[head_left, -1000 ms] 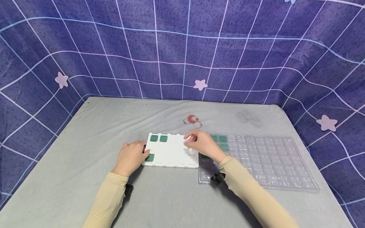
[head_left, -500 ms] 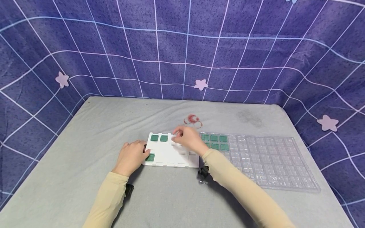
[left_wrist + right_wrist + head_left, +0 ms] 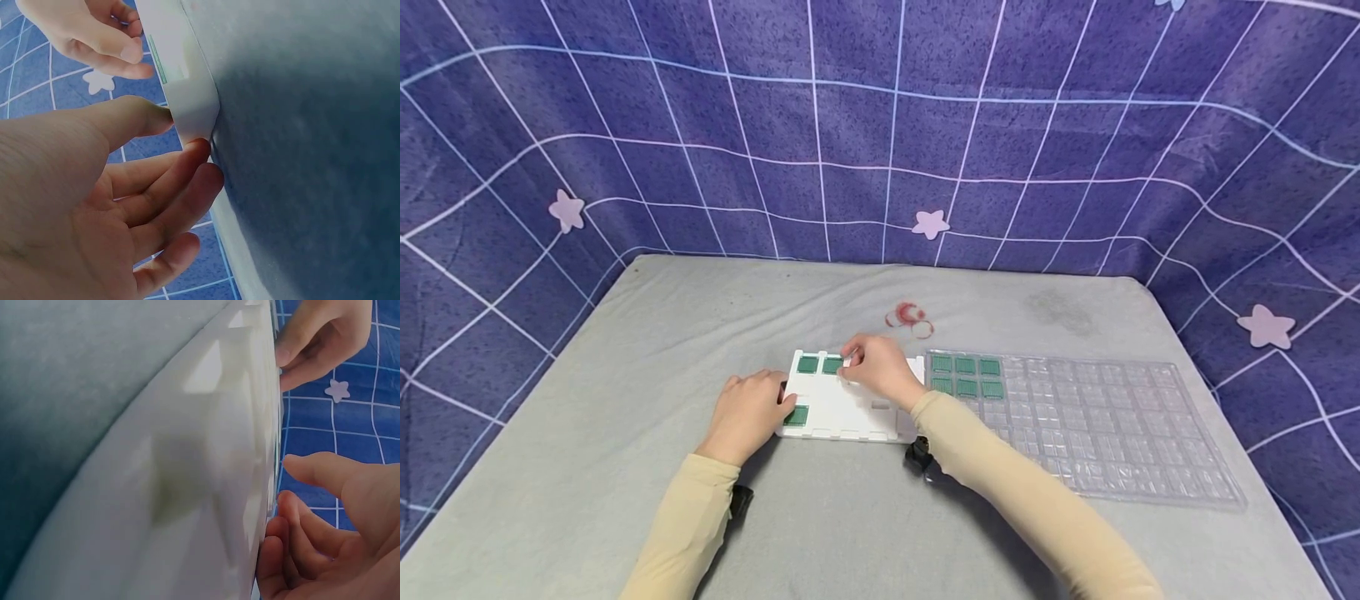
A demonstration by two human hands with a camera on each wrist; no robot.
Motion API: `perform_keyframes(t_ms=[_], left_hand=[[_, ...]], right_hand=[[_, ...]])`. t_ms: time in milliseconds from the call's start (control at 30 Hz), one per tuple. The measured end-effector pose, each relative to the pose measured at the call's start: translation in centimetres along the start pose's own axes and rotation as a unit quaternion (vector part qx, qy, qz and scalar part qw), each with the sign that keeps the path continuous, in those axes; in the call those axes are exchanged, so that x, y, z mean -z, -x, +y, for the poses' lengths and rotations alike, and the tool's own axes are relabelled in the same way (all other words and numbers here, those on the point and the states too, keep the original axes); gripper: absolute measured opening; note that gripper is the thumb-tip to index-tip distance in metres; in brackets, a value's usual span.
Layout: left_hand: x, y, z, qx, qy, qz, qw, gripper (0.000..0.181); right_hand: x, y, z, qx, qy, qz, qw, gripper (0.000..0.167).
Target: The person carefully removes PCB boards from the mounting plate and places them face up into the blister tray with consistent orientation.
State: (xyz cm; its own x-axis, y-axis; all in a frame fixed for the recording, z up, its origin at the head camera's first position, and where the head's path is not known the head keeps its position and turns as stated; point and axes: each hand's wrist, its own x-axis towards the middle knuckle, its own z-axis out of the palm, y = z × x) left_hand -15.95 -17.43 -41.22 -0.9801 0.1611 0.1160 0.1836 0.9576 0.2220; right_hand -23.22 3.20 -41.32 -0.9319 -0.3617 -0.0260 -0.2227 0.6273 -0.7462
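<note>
The left hand [image 3: 748, 417] grips the white tray [image 3: 838, 404] at 9 o'clock, thumb on top. The right hand [image 3: 882, 367] curves its fingertips over 12 o'clock; whether it pinches anything cannot be told. 3 green boards [image 3: 807, 365] sit in the tray at 8, 10 and 11 o'clock; a clear tray [image 3: 1120, 417] just beyond 3 o'clock shows 6 more.

bright head view; dim, hazy wrist views

Arms [image 3: 1015, 475] forward, left fingers [image 3: 205, 181] bent, right fingers [image 3: 272, 556] curled
</note>
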Motion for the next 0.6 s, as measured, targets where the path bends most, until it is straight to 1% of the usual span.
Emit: perform_keyframes(t_ms=[400, 600], left_hand=[[-0.26, -0.12, -0.17, -0.003, 0.001, 0.004, 1.0000, 0.015], [-0.17, -0.10, -0.24, -0.005, 0.001, 0.005, 1.0000, 0.015]], right_hand=[[-0.36, -0.15, -0.50, 0.000, 0.030, 0.004, 0.9996, 0.030], [-0.59, -0.29, -0.57, 0.007, 0.039, 0.008, 0.9992, 0.029]])
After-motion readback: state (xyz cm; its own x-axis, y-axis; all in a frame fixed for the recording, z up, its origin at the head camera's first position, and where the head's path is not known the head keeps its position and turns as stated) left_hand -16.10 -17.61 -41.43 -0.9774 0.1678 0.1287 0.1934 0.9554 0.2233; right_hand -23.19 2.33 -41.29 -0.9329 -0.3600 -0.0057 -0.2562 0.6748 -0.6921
